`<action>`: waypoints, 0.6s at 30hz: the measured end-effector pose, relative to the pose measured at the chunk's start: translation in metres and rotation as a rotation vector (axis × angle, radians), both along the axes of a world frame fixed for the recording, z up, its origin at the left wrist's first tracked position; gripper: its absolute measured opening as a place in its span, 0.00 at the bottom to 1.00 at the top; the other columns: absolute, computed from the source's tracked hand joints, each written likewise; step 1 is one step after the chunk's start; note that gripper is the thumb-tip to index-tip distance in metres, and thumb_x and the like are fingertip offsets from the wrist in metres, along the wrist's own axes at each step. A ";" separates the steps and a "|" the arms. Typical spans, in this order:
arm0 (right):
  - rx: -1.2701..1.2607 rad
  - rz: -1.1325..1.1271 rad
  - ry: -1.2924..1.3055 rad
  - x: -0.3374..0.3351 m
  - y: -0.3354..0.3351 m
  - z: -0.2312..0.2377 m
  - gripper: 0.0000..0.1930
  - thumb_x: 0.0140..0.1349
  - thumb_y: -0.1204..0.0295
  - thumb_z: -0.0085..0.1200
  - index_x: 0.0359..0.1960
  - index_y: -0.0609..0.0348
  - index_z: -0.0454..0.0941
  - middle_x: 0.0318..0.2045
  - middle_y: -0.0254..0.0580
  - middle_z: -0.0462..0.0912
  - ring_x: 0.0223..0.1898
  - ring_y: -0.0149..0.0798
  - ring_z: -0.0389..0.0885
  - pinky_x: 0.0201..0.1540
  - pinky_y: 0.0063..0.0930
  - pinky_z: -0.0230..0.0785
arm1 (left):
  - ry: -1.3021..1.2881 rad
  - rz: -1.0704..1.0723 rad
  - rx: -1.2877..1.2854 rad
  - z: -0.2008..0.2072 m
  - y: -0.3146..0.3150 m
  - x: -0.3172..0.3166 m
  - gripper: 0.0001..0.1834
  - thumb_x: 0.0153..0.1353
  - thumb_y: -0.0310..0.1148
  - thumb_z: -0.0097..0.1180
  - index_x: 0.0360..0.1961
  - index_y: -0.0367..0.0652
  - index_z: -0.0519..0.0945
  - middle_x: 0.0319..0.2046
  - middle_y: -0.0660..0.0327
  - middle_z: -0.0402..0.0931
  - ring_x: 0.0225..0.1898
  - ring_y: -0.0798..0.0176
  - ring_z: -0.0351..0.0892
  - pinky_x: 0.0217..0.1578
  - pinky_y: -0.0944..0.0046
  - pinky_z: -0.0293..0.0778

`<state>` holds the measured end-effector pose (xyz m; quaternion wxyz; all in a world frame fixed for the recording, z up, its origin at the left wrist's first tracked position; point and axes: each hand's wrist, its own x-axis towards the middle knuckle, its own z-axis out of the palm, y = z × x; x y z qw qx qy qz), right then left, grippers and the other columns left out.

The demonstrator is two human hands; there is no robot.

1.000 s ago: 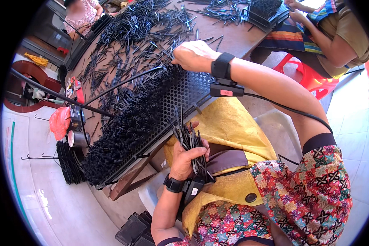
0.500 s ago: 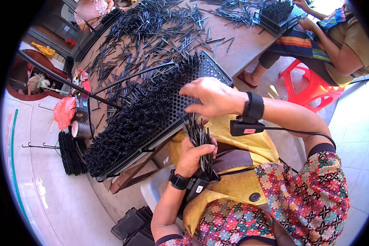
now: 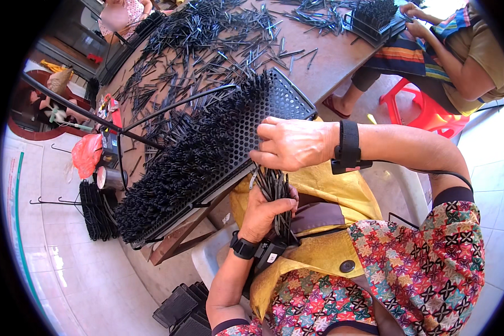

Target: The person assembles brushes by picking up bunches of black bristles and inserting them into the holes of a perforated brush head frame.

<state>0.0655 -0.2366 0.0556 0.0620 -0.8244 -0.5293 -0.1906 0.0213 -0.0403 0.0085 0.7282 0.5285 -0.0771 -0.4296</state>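
Note:
In my left hand point(image 3: 260, 215) is a bundle of thin black strips point(image 3: 274, 185), wrapped by the fingers and held upright in front of my yellow apron. My right hand point(image 3: 297, 144) is just above the top of the bundle, fingers curled together; what they pinch, if anything, is hidden. Close by, a black perforated tray point(image 3: 283, 103) leans tilted on the table edge. Black strips standing in its holes point(image 3: 185, 159) densely fill the left and middle part, while bare holes show at the right end.
Loose black strips point(image 3: 201, 28) lie heaped across the table point(image 3: 336, 67). A co-worker point(image 3: 459, 67) sits at the right on a red stool point(image 3: 420, 109), another person point(image 3: 123, 17) at the far left. A black metal bar point(image 3: 73, 103) crosses the left side. Black trays point(image 3: 182, 308) lie stacked below.
My right hand has come down from over the tray to the top of the bundle, and its fingers have closed. My left hand still grips the bundle in the same place.

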 end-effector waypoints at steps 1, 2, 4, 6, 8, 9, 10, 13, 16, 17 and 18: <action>-0.005 0.010 -0.033 -0.001 -0.003 -0.002 0.18 0.44 0.68 0.50 0.36 0.70 0.73 0.22 0.37 0.72 0.30 0.39 0.70 0.35 0.32 0.63 | -0.003 -0.012 0.009 -0.001 0.000 0.001 0.14 0.43 0.21 0.58 0.35 0.35 0.73 0.26 0.57 0.74 0.24 0.64 0.75 0.24 0.67 0.72; -0.009 0.021 -0.069 -0.002 -0.005 -0.003 0.19 0.44 0.68 0.50 0.35 0.71 0.73 0.22 0.37 0.72 0.29 0.39 0.69 0.35 0.32 0.63 | 0.017 0.019 -0.003 0.000 0.000 0.000 0.17 0.43 0.21 0.58 0.38 0.35 0.72 0.26 0.57 0.74 0.24 0.64 0.75 0.24 0.67 0.73; -0.001 -0.015 -0.215 0.000 -0.013 -0.006 0.11 0.46 0.65 0.50 0.26 0.61 0.73 0.19 0.31 0.72 0.27 0.35 0.69 0.32 0.30 0.61 | 0.056 0.079 -0.030 0.000 0.000 -0.001 0.24 0.42 0.20 0.57 0.45 0.35 0.70 0.27 0.56 0.74 0.24 0.63 0.75 0.24 0.65 0.74; 0.061 -0.188 -0.156 0.000 -0.022 -0.005 0.11 0.45 0.66 0.51 0.26 0.62 0.72 0.20 0.34 0.73 0.28 0.38 0.70 0.33 0.31 0.63 | 0.057 0.087 -0.052 0.006 -0.001 0.000 0.34 0.44 0.19 0.56 0.56 0.36 0.60 0.27 0.58 0.74 0.24 0.65 0.74 0.24 0.67 0.73; 0.215 -0.314 0.031 -0.007 -0.029 -0.006 0.18 0.43 0.73 0.53 0.38 0.67 0.72 0.22 0.38 0.71 0.27 0.41 0.70 0.30 0.35 0.64 | 0.045 0.119 -0.044 0.010 0.000 -0.001 0.38 0.44 0.18 0.55 0.60 0.37 0.58 0.27 0.58 0.74 0.24 0.65 0.75 0.24 0.68 0.73; 0.292 -0.437 0.162 -0.016 -0.028 -0.004 0.12 0.39 0.74 0.57 0.28 0.66 0.74 0.20 0.44 0.76 0.27 0.45 0.76 0.30 0.37 0.68 | 0.043 0.138 -0.046 0.009 0.000 -0.001 0.38 0.45 0.18 0.55 0.60 0.37 0.58 0.27 0.58 0.74 0.24 0.65 0.75 0.24 0.68 0.73; 0.522 -0.511 0.428 -0.026 -0.021 -0.007 0.12 0.40 0.75 0.58 0.28 0.68 0.75 0.20 0.48 0.77 0.26 0.45 0.78 0.29 0.36 0.69 | 0.042 0.158 -0.049 0.009 0.001 -0.001 0.37 0.45 0.19 0.56 0.59 0.37 0.58 0.27 0.58 0.74 0.25 0.65 0.75 0.25 0.68 0.74; 0.889 -0.677 1.312 -0.053 -0.007 -0.012 0.11 0.51 0.79 0.57 0.36 0.71 0.77 0.20 0.38 0.80 0.22 0.26 0.78 0.24 0.20 0.69 | 0.030 0.215 -0.074 0.003 0.000 -0.002 0.36 0.46 0.20 0.57 0.59 0.38 0.60 0.29 0.58 0.75 0.25 0.65 0.76 0.25 0.68 0.74; 0.969 -0.659 1.515 -0.077 0.006 -0.029 0.11 0.52 0.79 0.57 0.38 0.72 0.77 0.21 0.40 0.80 0.22 0.28 0.79 0.25 0.20 0.71 | -0.002 0.259 -0.016 0.003 0.000 -0.006 0.35 0.47 0.21 0.58 0.58 0.39 0.61 0.32 0.58 0.77 0.26 0.65 0.76 0.28 0.66 0.75; 0.980 -0.673 1.513 -0.078 0.010 -0.029 0.12 0.52 0.78 0.57 0.39 0.72 0.77 0.21 0.42 0.80 0.21 0.29 0.79 0.25 0.20 0.71 | -0.037 0.288 0.024 0.006 0.000 -0.003 0.34 0.47 0.22 0.59 0.58 0.40 0.62 0.33 0.58 0.77 0.27 0.64 0.77 0.29 0.66 0.75; 0.979 -0.635 1.498 -0.065 0.013 -0.026 0.12 0.52 0.78 0.57 0.39 0.72 0.77 0.21 0.42 0.80 0.21 0.29 0.79 0.25 0.20 0.71 | -0.069 0.306 0.030 0.013 0.004 0.007 0.34 0.47 0.22 0.59 0.58 0.40 0.62 0.33 0.58 0.77 0.27 0.64 0.77 0.29 0.66 0.75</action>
